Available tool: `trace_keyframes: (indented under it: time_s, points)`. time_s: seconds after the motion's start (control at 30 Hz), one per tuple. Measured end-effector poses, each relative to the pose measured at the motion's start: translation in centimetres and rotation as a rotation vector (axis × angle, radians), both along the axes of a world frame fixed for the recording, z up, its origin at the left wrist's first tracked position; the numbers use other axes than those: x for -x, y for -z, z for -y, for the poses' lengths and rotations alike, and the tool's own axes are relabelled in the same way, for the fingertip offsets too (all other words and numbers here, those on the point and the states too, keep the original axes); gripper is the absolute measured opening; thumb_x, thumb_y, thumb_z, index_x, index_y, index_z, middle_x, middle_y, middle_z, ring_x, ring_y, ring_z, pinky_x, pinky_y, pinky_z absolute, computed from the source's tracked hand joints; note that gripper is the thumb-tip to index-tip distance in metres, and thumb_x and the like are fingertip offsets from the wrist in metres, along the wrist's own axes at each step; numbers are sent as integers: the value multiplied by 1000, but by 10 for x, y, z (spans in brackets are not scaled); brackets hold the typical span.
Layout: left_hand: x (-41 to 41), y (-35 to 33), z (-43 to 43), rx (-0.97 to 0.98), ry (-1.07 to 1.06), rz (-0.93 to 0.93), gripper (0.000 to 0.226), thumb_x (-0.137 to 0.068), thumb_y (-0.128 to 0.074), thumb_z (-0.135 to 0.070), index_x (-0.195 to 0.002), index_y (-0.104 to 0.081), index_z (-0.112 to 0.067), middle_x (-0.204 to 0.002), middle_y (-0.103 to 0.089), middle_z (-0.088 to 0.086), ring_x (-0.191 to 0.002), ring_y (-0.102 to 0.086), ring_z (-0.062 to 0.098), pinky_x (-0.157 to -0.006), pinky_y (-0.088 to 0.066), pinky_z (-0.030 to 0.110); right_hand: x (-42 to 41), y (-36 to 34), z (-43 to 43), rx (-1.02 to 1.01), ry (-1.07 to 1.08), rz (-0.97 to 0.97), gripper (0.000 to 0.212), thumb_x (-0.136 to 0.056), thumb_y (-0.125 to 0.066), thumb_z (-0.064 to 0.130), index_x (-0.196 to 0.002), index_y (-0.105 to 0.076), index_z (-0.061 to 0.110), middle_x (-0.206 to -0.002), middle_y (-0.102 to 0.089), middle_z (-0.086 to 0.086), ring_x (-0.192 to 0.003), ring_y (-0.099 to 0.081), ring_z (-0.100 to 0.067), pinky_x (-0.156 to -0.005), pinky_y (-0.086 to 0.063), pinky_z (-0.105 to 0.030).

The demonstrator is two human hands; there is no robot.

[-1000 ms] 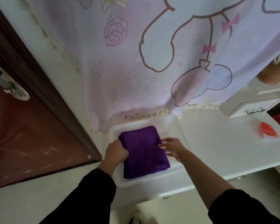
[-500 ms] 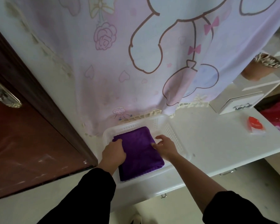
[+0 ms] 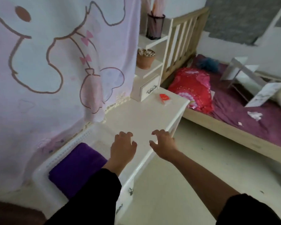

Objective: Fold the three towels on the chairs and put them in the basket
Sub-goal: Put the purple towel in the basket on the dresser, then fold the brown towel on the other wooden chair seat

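A folded purple towel (image 3: 76, 168) lies inside the white perforated basket (image 3: 81, 135) on the white desk (image 3: 141, 117), at the lower left. My left hand (image 3: 122, 146) hovers above the basket's right end with loosely curled fingers and holds nothing. My right hand (image 3: 163, 142) is over the desk's front edge, fingers spread and relaxed, also holding nothing. No chair and no other towel is in view.
A pink cartoon curtain (image 3: 47, 70) hangs behind the desk. A small drawer unit (image 3: 146, 90), a red packet (image 3: 164, 97), a clay pot (image 3: 145, 58) and a mesh pen holder (image 3: 155, 26) sit at the desk's far end. A bed (image 3: 243, 114) with a red pillow (image 3: 191, 88) stands to the right.
Both hands let go of the purple towel and lifted away to the right. My view swung right, bringing the desk's far end and the bed into sight.
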State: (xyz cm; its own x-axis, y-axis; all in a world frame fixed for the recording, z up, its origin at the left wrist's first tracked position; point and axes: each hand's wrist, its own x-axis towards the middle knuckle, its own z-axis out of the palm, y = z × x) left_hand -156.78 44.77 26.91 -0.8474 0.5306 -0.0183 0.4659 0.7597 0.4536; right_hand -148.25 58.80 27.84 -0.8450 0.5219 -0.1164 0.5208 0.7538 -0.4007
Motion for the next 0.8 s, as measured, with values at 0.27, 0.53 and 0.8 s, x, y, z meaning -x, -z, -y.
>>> trace_keyframes:
  time_s: [0.27,0.53,0.8]
  points:
    - [-154,-5,-122,96,540,-64,32,-92,-47,-25,-121,-55,-14,-120,-56,7,-114,-50,25,-83,-45,35,-216,-2,-71,-117,381,162,50,-93,-51,38,-137,-41,16,-141,-44,-7,-129,-41,-24,-106,-33,-48]
    - [-385,-23,-208,147,922,-111,41,-95,-43,-30,-133,-47,-18,-132,-49,4,-119,-45,23,-90,-44,36,-481,-16,-102,-107,772,227,52,-91,-51,42,-135,-41,17,-138,-44,-7,-128,-39,-27,-104,-33,-48]
    - [-625,-47,-269,198,1296,-211,39,-93,-38,-25,-130,-48,-17,-131,-48,7,-121,-43,26,-91,-41,38,-712,-28,-92,-74,1130,240,45,-91,-49,38,-129,-44,16,-131,-45,-7,-122,-40,-27,-93,-34,-44]
